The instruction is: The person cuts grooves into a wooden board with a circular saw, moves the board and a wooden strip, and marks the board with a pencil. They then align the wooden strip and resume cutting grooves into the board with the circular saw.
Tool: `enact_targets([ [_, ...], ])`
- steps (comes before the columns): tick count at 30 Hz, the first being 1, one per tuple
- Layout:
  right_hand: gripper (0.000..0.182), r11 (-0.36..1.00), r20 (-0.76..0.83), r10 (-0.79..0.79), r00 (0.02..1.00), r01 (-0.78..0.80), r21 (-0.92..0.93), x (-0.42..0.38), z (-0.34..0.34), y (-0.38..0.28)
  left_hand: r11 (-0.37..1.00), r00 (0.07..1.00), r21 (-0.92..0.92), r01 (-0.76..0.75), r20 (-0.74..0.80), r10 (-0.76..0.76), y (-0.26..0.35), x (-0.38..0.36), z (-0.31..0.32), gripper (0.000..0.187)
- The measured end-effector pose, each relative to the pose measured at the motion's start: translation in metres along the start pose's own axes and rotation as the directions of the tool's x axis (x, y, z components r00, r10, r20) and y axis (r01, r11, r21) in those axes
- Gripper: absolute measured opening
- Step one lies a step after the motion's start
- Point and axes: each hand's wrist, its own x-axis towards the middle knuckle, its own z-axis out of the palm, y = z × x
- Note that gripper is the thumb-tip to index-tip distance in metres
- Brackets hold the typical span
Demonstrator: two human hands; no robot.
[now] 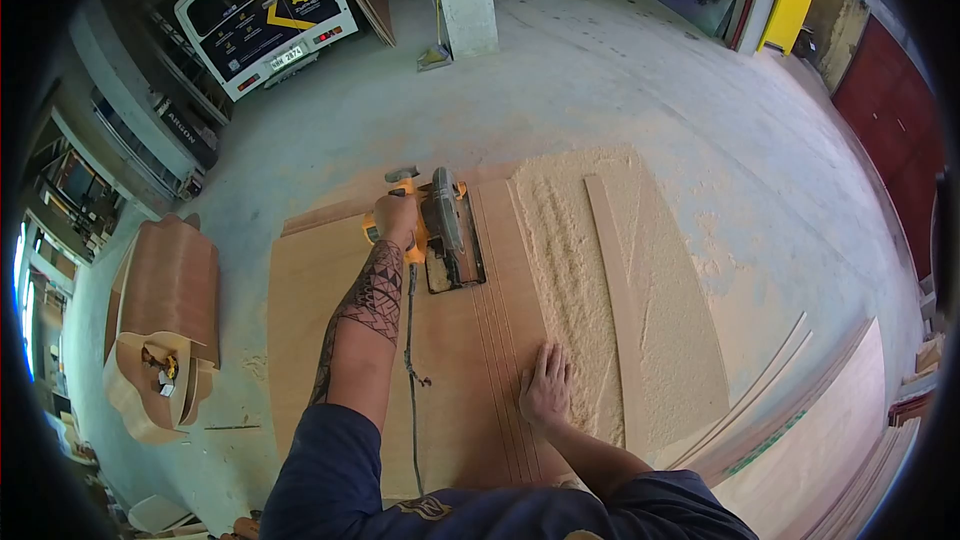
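Note:
My left hand (396, 219) is wrapped round the handle of an orange and grey circular saw (447, 225). The saw rests on its base plate near the far edge of a brown plywood sheet (350, 320). Several thin parallel lines run lengthwise along the sheet, close to its right side. A dark power cord (413, 390) trails from the saw back toward my body. My right hand (547, 385) lies flat at the sheet's right edge, fingers stretched out, holding nothing. The saw's blade is hidden from view.
Sawdust (670, 330) covers the surface right of the sheet, with a narrow wood strip (612, 290) lying on it. Curved plywood pieces (170, 280) stand at the left. More panels (820, 430) lie at the right. A pillar (465, 0) and a parked van (265, 15) are behind.

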Motion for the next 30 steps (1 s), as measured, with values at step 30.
enact_targets([
  [30,0.071,0.998,0.01,0.005,1.0,-0.005,0.057,0.001,-0.009,-0.004,0.992,1.0,-0.122,0.025,0.004,-0.025,0.043,0.086,0.026,0.018],
])
